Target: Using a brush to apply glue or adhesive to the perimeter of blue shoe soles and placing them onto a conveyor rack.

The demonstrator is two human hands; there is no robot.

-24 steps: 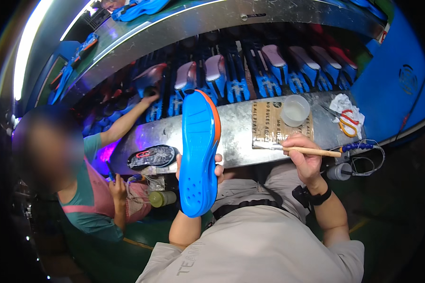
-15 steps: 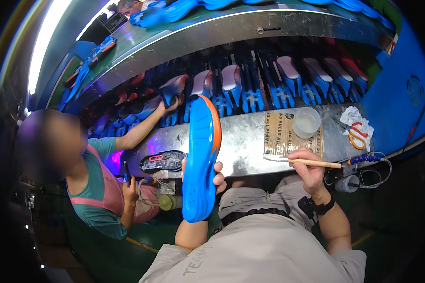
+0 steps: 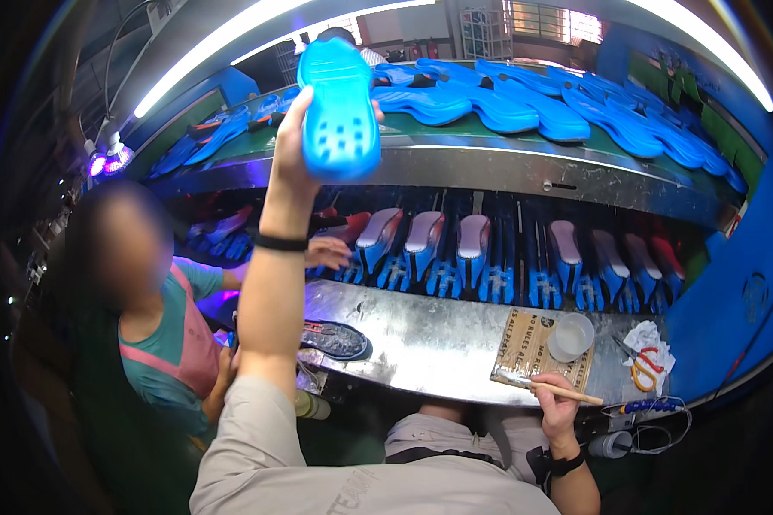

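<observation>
My left hand (image 3: 294, 146), arm stretched up and forward, is closed on a bright blue shoe sole (image 3: 339, 116) with a row of small square recesses at its lower end. The sole is held up before the upper green belt, where several blue soles (image 3: 498, 107) lie. Low on the right, my right hand (image 3: 560, 412) grips a brush (image 3: 581, 396) by its wooden handle. Its bristle end is over printed brown cardboard (image 3: 517, 343) on the metal bench. A translucent cup (image 3: 570, 337) with pale content stands on the cardboard, just beyond the brush.
Shoe uppers on lasts (image 3: 473, 240) stand on the lower rack beyond the metal bench (image 3: 438, 343). Scissors (image 3: 647, 365) lie on white crumpled paper at right, near a blue segmented hose (image 3: 653, 406). A co-worker (image 3: 167, 326) at left reaches toward the rack. A dark sole (image 3: 335, 340) lies on the bench.
My left hand has lifted the blue sole from above the bench edge up toward the upper belt. The view has tilted up. The co-worker's reaching hand no longer holds the shoe upper.
</observation>
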